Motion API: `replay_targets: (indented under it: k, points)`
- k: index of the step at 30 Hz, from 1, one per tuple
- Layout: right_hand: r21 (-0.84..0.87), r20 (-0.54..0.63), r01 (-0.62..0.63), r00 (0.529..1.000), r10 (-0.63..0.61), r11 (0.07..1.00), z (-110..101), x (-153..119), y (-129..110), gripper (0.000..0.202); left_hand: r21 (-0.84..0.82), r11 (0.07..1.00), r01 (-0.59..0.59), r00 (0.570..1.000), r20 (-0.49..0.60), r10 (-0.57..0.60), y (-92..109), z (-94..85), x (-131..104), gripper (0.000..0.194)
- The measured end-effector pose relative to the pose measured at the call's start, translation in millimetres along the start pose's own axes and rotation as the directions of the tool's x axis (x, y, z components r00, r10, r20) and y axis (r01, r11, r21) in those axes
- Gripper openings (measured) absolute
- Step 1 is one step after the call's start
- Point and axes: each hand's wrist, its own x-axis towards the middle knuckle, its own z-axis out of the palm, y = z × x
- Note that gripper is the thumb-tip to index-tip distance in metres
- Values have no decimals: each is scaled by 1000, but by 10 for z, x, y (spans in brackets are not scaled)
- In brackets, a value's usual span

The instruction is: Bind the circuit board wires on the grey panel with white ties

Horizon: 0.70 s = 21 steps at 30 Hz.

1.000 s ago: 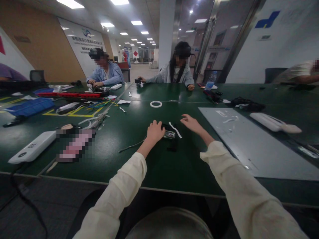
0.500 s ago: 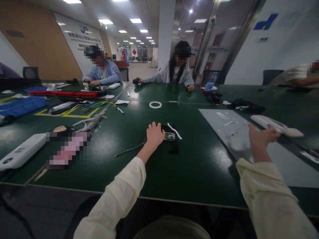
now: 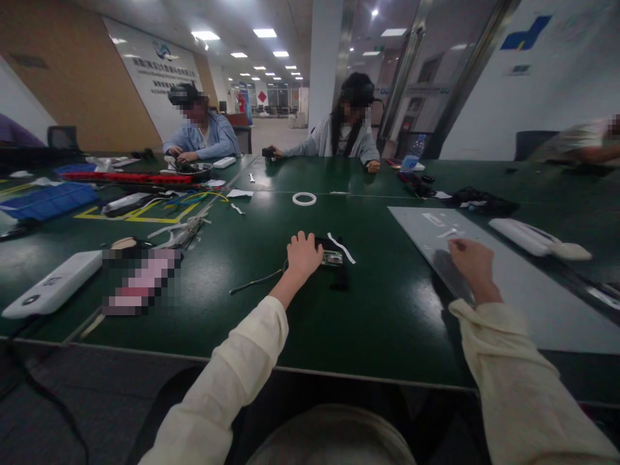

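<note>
"What's changed?"
"At centre, the left hand (image 3: 304, 254) stays curled at the circuit board (image 3: 332, 258); its grip is hidden."
"And right of frame?"
"The right hand (image 3: 475, 261) swung inward over the grey sheet (image 3: 537, 310), fingers now bunched, contents unclear. Only the left tends the board."

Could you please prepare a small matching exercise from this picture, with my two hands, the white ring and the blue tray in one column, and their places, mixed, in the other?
Things:
1. Left hand
2. Right hand
3. White ring
4. Blue tray

Places:
A. Near the left edge of the picture
B. Over the grey board
C. Flat on the green table, farther away than the circuit board
D. Right at the small circuit board

Right pairs: 1-D, 2-B, 3-C, 4-A
</note>
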Motion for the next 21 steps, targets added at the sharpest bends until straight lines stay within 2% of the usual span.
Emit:
replay_targets:
  k: [3, 5, 6, 7, 8, 9, 10, 11, 13, 14, 16, 18, 20, 21]
  points:
    - [-4, -9, 23, 1000, -23, 1000, -47, -22, -93, 21, 8, 1000, 28, 1000, -4, -28, 16, -2, -16, 36]
    - [203, -54, 55, 998, -45, 978, -91, -55, -267, 22, 1, 1000, 29, 1000, 4, -29, 17, -11, -20, 36]
    - [348, -61, 62, 997, -43, 935, -113, -87, -391, 22, -5, 1000, 26, 1000, 6, -26, 15, -17, -20, 36]
    - [508, -47, 48, 998, -28, 860, -133, -131, -537, 22, -12, 1000, 21, 1000, 10, -21, 12, -22, -19, 36]
    - [682, 16, -11, 1000, 0, 731, -152, -188, -701, 21, -20, 1000, 17, 1000, 12, -17, 9, -24, -17, 36]
    - [799, 148, -109, 989, -18, 592, -170, -258, -876, 20, -25, 1000, 15, 1000, 11, -15, 7, -25, -14, 36]
    - [854, 278, -206, 957, -86, 478, -190, -339, -1059, 21, -28, 999, 17, 1000, 10, -17, 6, -23, -10, 36]
    - [870, 372, -286, 915, -155, 401, -211, -428, -1244, 23, -28, 999, 19, 1000, 7, -19, 8, -19, -8, 36]
    - [858, 489, -403, 830, -268, 318, -255, -622, -1602, 34, -18, 1000, 19, 1000, -2, -19, 15, -7, -7, 36]
    - [842, 534, -448, 768, -352, 301, -275, -722, -1770, 42, -10, 1000, 18, 1000, -8, -18, 21, -3, -9, 36]
    - [810, 583, -508, 641, -499, 293, -296, -913, -2069, 53, 5, 1000, 21, 999, -27, -20, 33, -3, -22, 35]
    - [795, 591, -518, 542, -598, 316, -270, -1080, -2309, 59, 15, 1000, 27, 999, -37, -26, 41, -20, -42, 35]
    - [790, 604, -463, 475, -640, 402, -187, -1209, -2478, 63, 19, 1000, 13, 1000, -20, -12, 37, -45, -59, 37]
    - [792, 609, -399, 465, -643, 462, -131, -1258, -2533, 63, 22, 1000, -2, 1000, -4, 2, 30, -55, -65, 39]
